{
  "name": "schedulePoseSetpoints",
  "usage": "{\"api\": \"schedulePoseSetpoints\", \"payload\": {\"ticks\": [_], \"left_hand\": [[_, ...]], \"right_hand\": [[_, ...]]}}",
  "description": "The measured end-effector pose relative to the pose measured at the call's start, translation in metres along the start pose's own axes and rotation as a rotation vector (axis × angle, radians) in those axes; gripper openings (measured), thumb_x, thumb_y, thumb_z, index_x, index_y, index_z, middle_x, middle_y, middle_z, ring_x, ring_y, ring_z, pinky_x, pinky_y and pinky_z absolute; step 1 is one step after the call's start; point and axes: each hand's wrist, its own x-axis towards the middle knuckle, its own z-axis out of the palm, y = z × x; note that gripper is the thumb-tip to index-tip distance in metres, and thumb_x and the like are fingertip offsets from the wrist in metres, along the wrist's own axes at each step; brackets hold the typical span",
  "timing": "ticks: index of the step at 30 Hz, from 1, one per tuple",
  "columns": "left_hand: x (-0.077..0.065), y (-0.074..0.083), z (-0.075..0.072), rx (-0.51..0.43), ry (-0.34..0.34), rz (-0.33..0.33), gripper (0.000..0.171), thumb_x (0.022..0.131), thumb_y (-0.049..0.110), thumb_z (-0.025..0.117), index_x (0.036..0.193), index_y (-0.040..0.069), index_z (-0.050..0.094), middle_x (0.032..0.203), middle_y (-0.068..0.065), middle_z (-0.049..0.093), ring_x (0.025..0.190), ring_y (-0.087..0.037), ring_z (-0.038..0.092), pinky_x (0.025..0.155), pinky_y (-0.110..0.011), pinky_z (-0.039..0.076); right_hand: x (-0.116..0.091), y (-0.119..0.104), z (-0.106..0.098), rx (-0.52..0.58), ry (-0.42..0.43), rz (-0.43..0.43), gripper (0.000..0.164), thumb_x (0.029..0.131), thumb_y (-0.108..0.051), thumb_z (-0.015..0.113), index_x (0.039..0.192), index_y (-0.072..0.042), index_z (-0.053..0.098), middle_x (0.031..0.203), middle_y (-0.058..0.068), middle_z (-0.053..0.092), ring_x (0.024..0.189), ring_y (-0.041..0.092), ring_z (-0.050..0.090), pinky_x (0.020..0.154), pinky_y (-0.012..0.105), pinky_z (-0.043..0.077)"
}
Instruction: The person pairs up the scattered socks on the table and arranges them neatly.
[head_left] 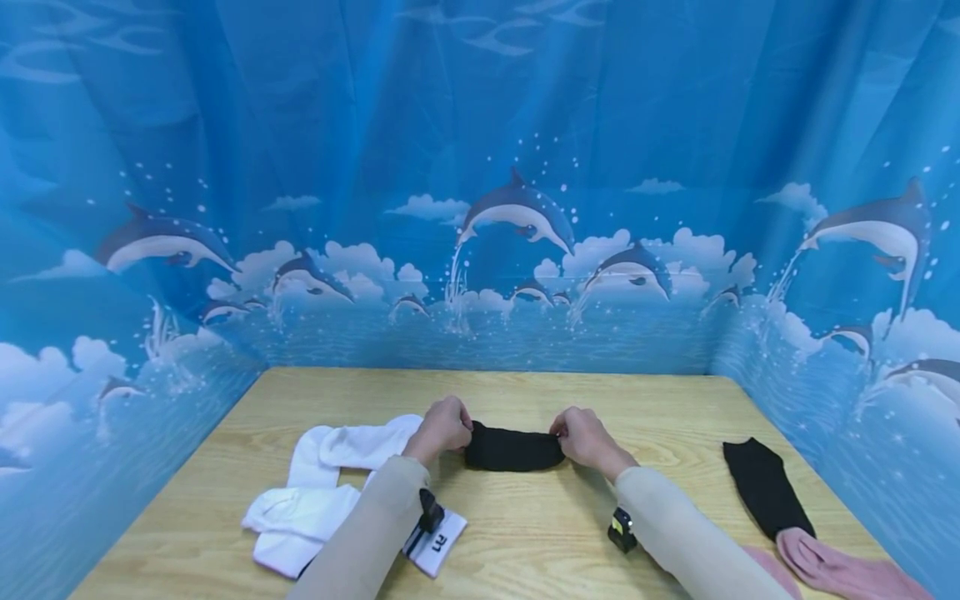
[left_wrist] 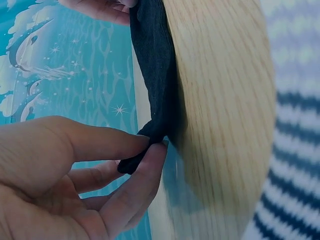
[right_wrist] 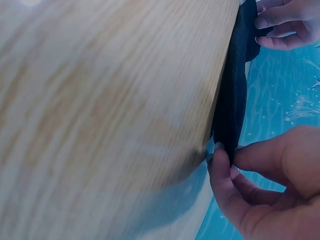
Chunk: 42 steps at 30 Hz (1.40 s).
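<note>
Left hand and right hand pinch opposite ends of a black sock. Toward its nine o'clock, a sleeve partly covers white socks.

Both sleeved arms reach forward, left hand and right hand pinching with bent fingers.

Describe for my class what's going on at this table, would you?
A person is holding a black sock by its two ends, the left hand pinching one and the right hand the other, so it spans the gap between them. On the wooden table, white socks lie to the person's left. Off to the right are a second black sock and some pink fabric, neither in hand.
</note>
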Motion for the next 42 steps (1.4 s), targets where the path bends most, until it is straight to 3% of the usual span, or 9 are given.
{"api": "schedulePoseSetpoints", "payload": {"ticks": [8,15,28,42], "left_hand": [[0.0,0.0001,0.0009,0.003,-0.009,-0.016,0.012,0.082,-0.006,0.069,0.083,0.005,0.068,0.086,-0.008,0.067,0.067,-0.018,0.065,0.063,-0.029,0.052],[-0.0012,0.0026,0.0,0.008,-0.026,-0.051,0.01,0.084,-0.004,0.069,0.083,0.006,0.068,0.086,-0.008,0.066,0.07,-0.019,0.064,0.063,-0.03,0.051],[-0.0008,0.001,0.0017,0.024,-0.044,-0.032,0.017,0.084,-0.006,0.066,0.073,0.007,0.065,0.075,-0.007,0.064,0.065,-0.019,0.055,0.056,-0.029,0.042],[-0.0006,0.0044,0.0018,0.034,-0.049,-0.068,0.017,0.083,-0.007,0.067,0.074,0.007,0.064,0.078,-0.008,0.061,0.067,-0.02,0.054,0.057,-0.03,0.043]], "right_hand": [[0.0005,0.0,0.0005,-0.022,-0.001,-0.002,0.029,0.078,0.014,0.062,0.096,0.0,0.08,0.092,0.011,0.077,0.086,0.022,0.068,0.077,0.039,0.057],[0.0001,0.0008,0.0018,-0.028,-0.02,0.012,0.029,0.079,0.014,0.064,0.098,-0.001,0.079,0.097,0.013,0.077,0.095,0.028,0.071,0.086,0.045,0.06],[-0.0026,-0.0015,0.0008,-0.066,-0.023,0.012,0.024,0.083,0.013,0.066,0.097,-0.002,0.078,0.091,0.012,0.075,0.087,0.027,0.07,0.079,0.044,0.06],[-0.0002,0.0009,0.0025,-0.07,-0.022,0.008,0.025,0.081,0.014,0.065,0.094,-0.003,0.077,0.088,0.01,0.073,0.081,0.024,0.068,0.074,0.041,0.059]]}}
